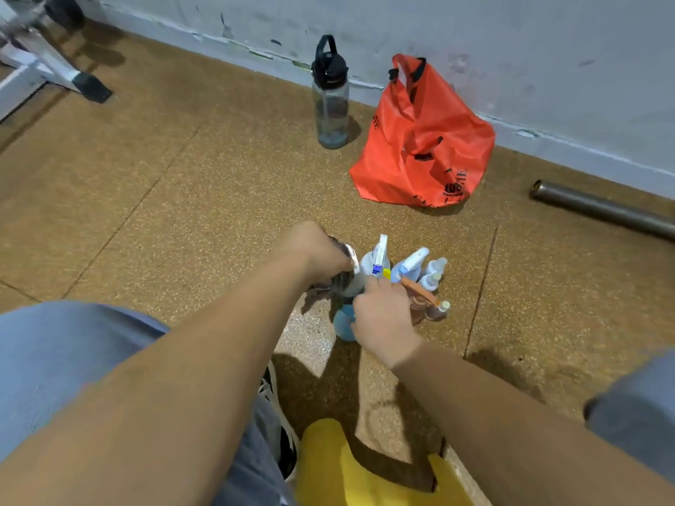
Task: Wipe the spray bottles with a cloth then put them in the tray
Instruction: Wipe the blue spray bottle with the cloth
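Observation:
On the floor in front of me stands a cluster of several spray bottles [420, 275] with white and blue heads. My left hand [314, 255] grips a dark cloth [338, 283] and presses it against the side of a white spray bottle [369, 268]. My right hand [383, 319] holds that bottle near its trigger. A blue bottle [343, 323] stands just below, partly hidden by my right hand. A yellow tray [328, 465] lies near my legs at the bottom edge, partly covered by my right forearm.
An orange plastic bag [420, 140] and a dark water bottle [330, 96] stand by the wall beyond the bottles. A metal pipe [599, 210] lies at the right. A white frame leg [54, 71] stands at the far left. My knees flank the work area.

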`<state>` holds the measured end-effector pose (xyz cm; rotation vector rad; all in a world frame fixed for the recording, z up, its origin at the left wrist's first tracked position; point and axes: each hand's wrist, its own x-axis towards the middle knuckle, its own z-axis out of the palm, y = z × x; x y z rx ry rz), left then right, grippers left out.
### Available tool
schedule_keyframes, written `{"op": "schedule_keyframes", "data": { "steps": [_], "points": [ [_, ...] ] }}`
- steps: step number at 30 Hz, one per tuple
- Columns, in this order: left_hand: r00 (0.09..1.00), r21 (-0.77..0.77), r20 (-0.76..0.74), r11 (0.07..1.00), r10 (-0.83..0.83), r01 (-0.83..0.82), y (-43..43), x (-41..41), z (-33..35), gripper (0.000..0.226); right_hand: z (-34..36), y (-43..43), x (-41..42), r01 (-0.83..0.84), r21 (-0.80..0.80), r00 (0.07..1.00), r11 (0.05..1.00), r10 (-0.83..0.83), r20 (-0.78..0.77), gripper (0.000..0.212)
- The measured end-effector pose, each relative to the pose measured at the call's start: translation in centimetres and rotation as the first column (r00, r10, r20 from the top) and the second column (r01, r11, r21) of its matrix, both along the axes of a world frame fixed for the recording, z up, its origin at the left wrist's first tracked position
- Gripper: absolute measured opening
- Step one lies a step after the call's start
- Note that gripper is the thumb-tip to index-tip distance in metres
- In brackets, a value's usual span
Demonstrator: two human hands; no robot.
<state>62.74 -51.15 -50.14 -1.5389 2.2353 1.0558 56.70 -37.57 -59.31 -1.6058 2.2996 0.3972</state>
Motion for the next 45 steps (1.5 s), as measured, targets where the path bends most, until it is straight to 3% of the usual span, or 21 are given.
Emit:
{"op": "schedule_keyframes", "data": {
  "steps": [2,5,12,15,20,25,27,30,33,37,40,45],
  "points": [
    [1.0,-0.005,-0.008,1.0,-0.013,0.012,0.1,-0.1,-0.1,0.015,-0.4,0.1,-0.4,0.011,-0.012,1.0,1.0,-0.011,-0.008,0.021],
    [0.999,-0.026,-0.021,0.999,-0.033,0.032,-0.1,-0.4,0.6,0.008,0.1,0.2,-0.8,0.078,-0.125,0.993,0.989,-0.065,0.102,0.02],
    [0.973,0.005,0.021,0.974,-0.228,0.228,0.8,-3.0,5.2,0.015,7.5,1.5,-4.0,0.231,-0.265,0.944,0.936,-0.15,0.295,0.03],
    [0.964,0.024,-0.076,0.966,-0.256,0.259,1.7,-5.3,7.4,0.016,11.4,3.0,-6.6,0.296,-0.248,0.904,0.922,-0.188,0.383,0.025],
    [0.93,0.116,-0.343,0.977,-0.13,0.18,3.3,-9.6,9.5,0.014,16.5,6.6,-11.1,0.457,-0.216,0.816,0.863,-0.31,0.488,0.018],
    [0.831,0.217,-0.557,0.967,0.011,0.132,7.4,-14.2,11.8,0.029,20.0,11.9,-15.0,0.549,-0.289,0.781,0.784,-0.359,0.511,0.02],
    [0.801,0.259,-0.598,0.952,0.025,0.163,9.3,-15.9,12.6,0.035,20.9,13.7,-16.4,0.573,-0.336,0.78,0.747,-0.371,0.504,0.019],
    [0.775,0.253,-0.632,0.945,-0.001,0.207,11.8,-18.1,14.1,0.021,22.0,15.8,-18.9,0.601,-0.414,0.778,0.684,-0.38,0.501,0.02],
    [0.746,0.247,-0.665,0.954,0.037,0.172,12.4,-20.1,15.0,0.029,22.4,16.4,-21.0,0.619,-0.436,0.762,0.653,-0.366,0.534,0.02],
    [0.675,0.203,-0.733,0.974,0.083,0.101,10.6,-20.7,14.6,0.032,21.6,15.5,-22.2,0.628,-0.414,0.731,0.659,-0.317,0.604,0.016],
    [0.601,0.246,-0.78,0.968,0.175,0.038,8.7,-19.6,13.8,0.053,21.3,14.4,-22.5,0.66,-0.36,0.668,0.659,-0.296,0.683,0.013],
    [0.563,0.262,-0.795,0.965,0.227,-0.02,6.0,-19.6,12.5,0.052,20.4,13.1,-23.3,0.759,-0.313,0.566,0.571,-0.34,0.751,0.008]
  ]
}}
